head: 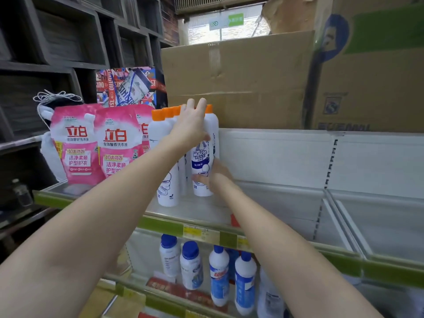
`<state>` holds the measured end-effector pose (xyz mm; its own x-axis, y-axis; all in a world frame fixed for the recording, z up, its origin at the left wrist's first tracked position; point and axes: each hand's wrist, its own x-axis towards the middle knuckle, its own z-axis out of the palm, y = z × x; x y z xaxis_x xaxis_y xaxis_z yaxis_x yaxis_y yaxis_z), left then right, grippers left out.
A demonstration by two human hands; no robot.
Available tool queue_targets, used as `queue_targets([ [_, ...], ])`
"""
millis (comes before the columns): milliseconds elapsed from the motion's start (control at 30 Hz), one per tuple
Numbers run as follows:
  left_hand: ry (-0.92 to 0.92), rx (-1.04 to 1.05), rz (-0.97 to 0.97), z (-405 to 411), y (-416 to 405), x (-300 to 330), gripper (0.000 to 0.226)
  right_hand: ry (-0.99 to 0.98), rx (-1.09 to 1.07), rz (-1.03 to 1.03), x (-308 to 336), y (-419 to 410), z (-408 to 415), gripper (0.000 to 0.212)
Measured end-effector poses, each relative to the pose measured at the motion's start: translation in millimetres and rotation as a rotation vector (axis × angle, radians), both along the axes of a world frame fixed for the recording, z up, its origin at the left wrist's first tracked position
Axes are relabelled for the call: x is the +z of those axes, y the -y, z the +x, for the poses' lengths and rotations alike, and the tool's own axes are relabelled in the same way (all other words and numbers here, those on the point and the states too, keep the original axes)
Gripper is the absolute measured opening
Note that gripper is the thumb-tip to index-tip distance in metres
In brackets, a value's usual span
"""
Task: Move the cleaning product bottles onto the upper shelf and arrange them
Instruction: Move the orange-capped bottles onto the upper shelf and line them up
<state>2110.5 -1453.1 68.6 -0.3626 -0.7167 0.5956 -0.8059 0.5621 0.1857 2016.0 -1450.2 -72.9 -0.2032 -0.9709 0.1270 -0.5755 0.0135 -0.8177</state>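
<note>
Lower shelf (165,301), 6 o'clock, nearest: blue-capped bottles (219,275) upright in a loose row, untouched, well apart from both hands. Upper shelf (202,208), centre: row of white orange-capped bottles (164,157) standing upright, long axis vertical, caps toward 12 o'clock. End bottle (206,154) at the row's 3 o'clock end, label facing the viewer, base on the shelf, upright. Right hand (216,177): grip low at the end bottle's base and 3 o'clock flank, fingers seemingly curled about it, somewhat blurred. Left hand (191,125): grip high, fingers straight over the cap tops, palm flat against the shoulders of the end bottle and its neighbours, pressing rather than pinching. Judgement: the end bottle lies between the two hands; the coming move likely slides it toward 9 o'clock, flush with the row, the right hand being the nearer driver. Pink pouches (96,145) at 9 o'clock of the row. Cartons (238,81) farther back, 12 o'clock.
</note>
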Motion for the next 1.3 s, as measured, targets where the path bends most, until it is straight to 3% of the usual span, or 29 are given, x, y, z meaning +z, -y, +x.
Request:
queue_targets([
  [167, 0.06, 0.032, -0.047, -10, 18, 3, 0.084, 0.037, -0.084, -0.068, -6, 20, 1, 0.078],
  [600, 0.002, 0.017, -0.072, -17, 21, -3, 0.081, 0.027, -0.123, -0.025, -5, 16, 1, 0.071],
  [733, -0.015, 0.04, -0.237, -12, 16, -20, 0.061, -0.041, -0.132, 0.016, -4, -1, -2, 0.066],
  [867, 0.166, 0.084, -0.431, -15, 3, -37, 0.044, -0.083, -0.155, 0.064, -4, -29, -16, 0.057],
  [1033, 0.117, -0.15, -0.14, -47, -40, -65, 0.024, -0.173, -0.276, 0.009, -8, -84, -51, 0.033],
  [1300, 0.16, -0.4, 0.137, -127, -131, -109, 0.021, -0.217, -0.526, 0.018, -8, -226, -129, 0.023],
])
